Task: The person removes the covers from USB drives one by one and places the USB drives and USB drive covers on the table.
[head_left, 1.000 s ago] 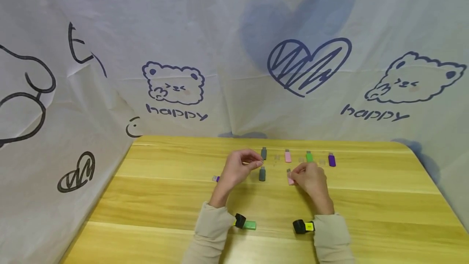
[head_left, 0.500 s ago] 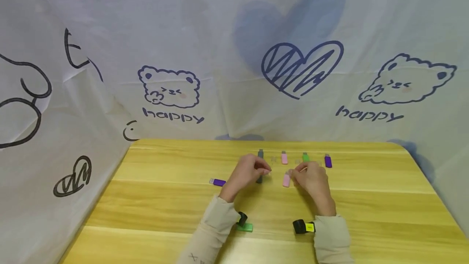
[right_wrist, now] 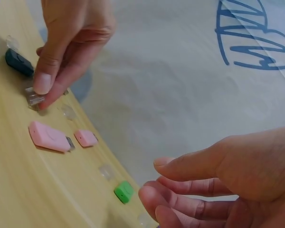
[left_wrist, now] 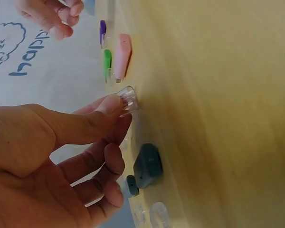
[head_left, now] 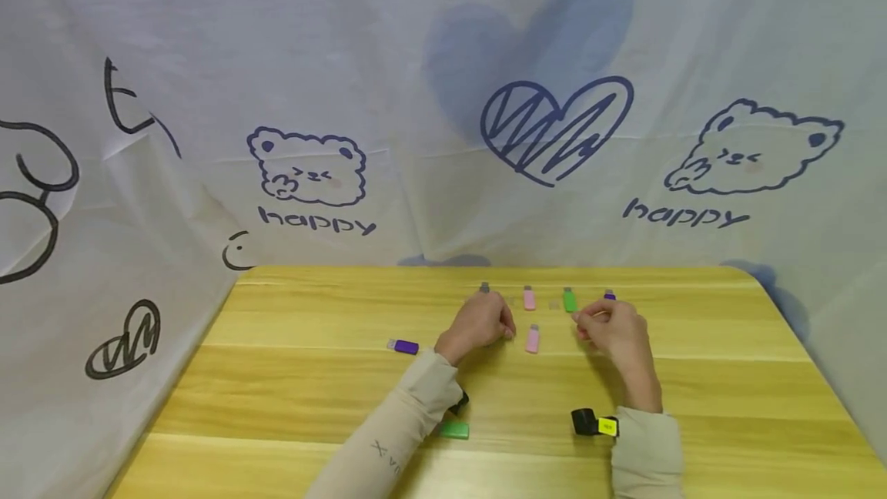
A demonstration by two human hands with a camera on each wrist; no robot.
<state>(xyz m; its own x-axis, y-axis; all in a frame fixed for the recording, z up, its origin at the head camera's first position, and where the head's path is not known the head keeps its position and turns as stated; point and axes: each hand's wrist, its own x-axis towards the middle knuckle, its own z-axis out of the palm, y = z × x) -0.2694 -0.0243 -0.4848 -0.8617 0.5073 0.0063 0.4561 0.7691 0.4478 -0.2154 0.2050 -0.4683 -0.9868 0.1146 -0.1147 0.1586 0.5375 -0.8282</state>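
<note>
My left hand (head_left: 485, 320) pinches a small clear cap (left_wrist: 129, 99) between thumb and index finger, close over the table. Dark grey USB sticks (left_wrist: 148, 166) lie beside its curled lower fingers, partly hidden by this hand in the head view. Just right of it, a pink USB stick (head_left: 532, 339) lies with its metal plug bare. My right hand (head_left: 617, 329) hovers with loosely bent fingers and nothing between them. It is nearest to a green USB stick (head_left: 570, 300) and partly covers a purple one (head_left: 610, 296) in the back row.
Another pink stick (head_left: 530, 298) lies in the back row, with clear caps (right_wrist: 105, 171) between the sticks. A purple stick (head_left: 403, 346) lies left, a green one (head_left: 454, 430) near the left sleeve. A printed cloth (head_left: 416, 98) hangs behind the table.
My left hand has moved right and slightly toward me, from between the grey sticks to near the pink one. My right hand has left the pink stick, moving right.
</note>
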